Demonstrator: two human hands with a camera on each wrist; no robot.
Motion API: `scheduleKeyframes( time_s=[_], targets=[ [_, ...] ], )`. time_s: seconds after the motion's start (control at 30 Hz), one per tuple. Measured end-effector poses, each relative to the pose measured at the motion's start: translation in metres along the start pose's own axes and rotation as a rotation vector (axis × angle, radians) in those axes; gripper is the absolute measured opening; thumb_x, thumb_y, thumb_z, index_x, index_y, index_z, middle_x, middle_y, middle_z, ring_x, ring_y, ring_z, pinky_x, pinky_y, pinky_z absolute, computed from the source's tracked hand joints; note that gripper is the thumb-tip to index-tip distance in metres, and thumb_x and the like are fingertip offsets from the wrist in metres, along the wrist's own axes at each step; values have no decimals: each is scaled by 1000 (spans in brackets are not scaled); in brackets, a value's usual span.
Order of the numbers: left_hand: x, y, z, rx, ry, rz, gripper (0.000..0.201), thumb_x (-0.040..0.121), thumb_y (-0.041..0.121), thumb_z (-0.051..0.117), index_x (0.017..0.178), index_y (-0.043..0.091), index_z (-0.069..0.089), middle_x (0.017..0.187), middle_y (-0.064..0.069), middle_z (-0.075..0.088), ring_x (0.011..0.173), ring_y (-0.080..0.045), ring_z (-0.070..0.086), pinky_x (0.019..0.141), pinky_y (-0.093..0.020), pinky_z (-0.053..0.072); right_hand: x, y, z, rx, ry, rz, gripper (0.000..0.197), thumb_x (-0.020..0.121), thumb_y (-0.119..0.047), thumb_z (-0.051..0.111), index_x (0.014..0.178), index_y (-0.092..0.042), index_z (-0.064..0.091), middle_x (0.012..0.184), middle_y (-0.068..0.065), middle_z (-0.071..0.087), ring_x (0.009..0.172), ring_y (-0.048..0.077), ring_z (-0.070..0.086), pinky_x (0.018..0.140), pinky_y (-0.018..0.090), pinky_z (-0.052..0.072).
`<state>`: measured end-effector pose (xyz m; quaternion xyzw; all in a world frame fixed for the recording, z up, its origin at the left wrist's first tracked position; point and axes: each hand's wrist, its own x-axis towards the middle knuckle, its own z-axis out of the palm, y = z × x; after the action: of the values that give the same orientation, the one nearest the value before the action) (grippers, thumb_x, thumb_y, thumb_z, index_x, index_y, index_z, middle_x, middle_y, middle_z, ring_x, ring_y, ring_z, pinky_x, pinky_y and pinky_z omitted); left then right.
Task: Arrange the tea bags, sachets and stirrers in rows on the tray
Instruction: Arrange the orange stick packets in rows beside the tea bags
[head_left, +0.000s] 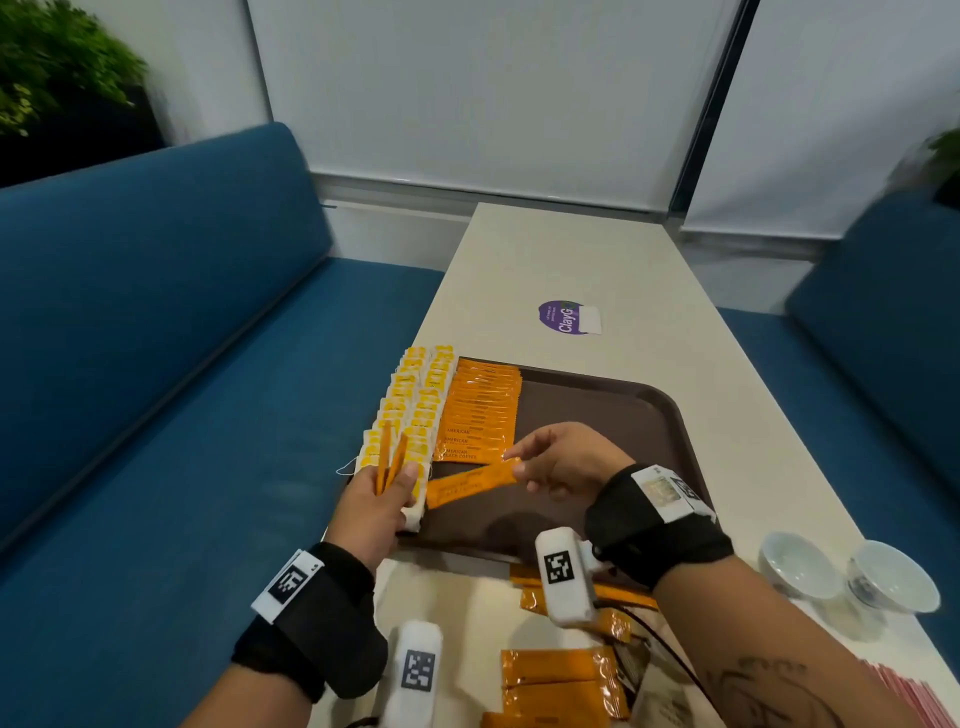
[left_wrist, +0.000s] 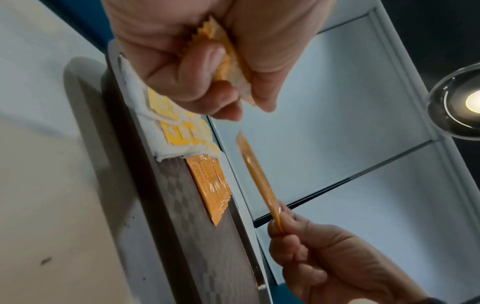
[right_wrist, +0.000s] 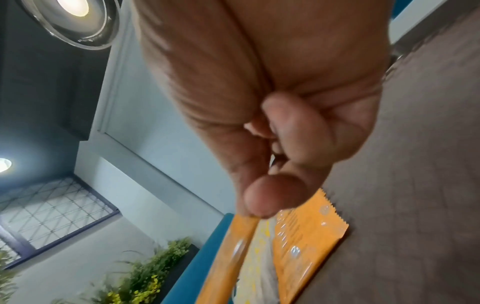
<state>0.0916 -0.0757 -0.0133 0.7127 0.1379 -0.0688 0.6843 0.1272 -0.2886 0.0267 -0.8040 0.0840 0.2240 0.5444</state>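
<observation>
A brown tray (head_left: 623, 415) lies on the table. Along its left side run rows of white-and-yellow tea bags (head_left: 410, 400), and beside them an overlapping row of orange sachets (head_left: 480, 410). My right hand (head_left: 545, 462) pinches one end of a single orange sachet (head_left: 470, 484) just above the tray, below that row. In the right wrist view the thumb and forefinger clamp the sachet (right_wrist: 233, 253). My left hand (head_left: 382, 499) grips a few orange sachets (head_left: 389, 460) over the near tea bags; the left wrist view shows them (left_wrist: 223, 55) in the curled fingers.
More orange sachets (head_left: 561, 680) lie on the table in front of the tray. Two small white cups (head_left: 852, 577) stand at the right, with pink packets (head_left: 904, 696) near the right edge. A purple sticker (head_left: 566, 317) is beyond the tray. Blue benches flank the table.
</observation>
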Motion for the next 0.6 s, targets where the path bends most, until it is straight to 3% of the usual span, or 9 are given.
scheduleKeyframes(
  time_s=[0.1,0.2,0.27,0.37,0.43,0.53,0.6],
  targets=[
    [5,0,-1,-111,51,-78,16,96,32,47,98,16,47,76,-2,46,52,-11,33,39,-20,26,17,-1,-5,31,107,74,14,89,2,58,90,-10,63,75,4,64,53,8,60,41,16,36],
    [9,-2,1,-153,71,-115,10,98,24,43,102,16,46,79,-3,47,52,-11,36,36,-18,27,36,-5,-2,-38,114,181,11,92,-1,55,90,-11,60,83,5,63,61,11,61,45,18,38],
    [10,-3,3,-156,70,-113,10,99,22,41,104,14,46,80,-5,48,53,-12,40,35,-17,30,46,-7,1,-116,81,234,14,94,-2,52,84,-13,54,79,2,59,59,9,59,42,17,39],
    [10,-3,4,-158,56,-98,11,100,21,40,101,13,48,78,-6,50,53,-14,44,41,-21,36,66,-1,3,-136,114,206,18,86,1,58,76,-13,53,73,4,59,52,9,58,43,17,48],
    [10,-3,4,-162,42,-93,12,100,21,40,97,14,50,78,-7,51,54,-15,45,45,-24,40,73,3,5,-143,110,223,12,81,2,62,88,-7,61,77,7,60,59,13,60,46,20,51],
    [11,-5,3,-156,16,-90,9,98,17,43,94,15,51,79,-8,52,57,-16,46,45,-24,45,79,2,8,-222,101,242,36,78,1,65,114,3,61,76,7,60,59,14,60,39,15,45],
    [13,-7,3,-146,4,-99,6,97,14,46,97,13,52,81,-9,54,59,-16,47,46,-25,47,83,-5,12,-258,97,276,40,81,-6,66,120,2,58,82,6,62,66,13,60,48,16,49]
  ],
)
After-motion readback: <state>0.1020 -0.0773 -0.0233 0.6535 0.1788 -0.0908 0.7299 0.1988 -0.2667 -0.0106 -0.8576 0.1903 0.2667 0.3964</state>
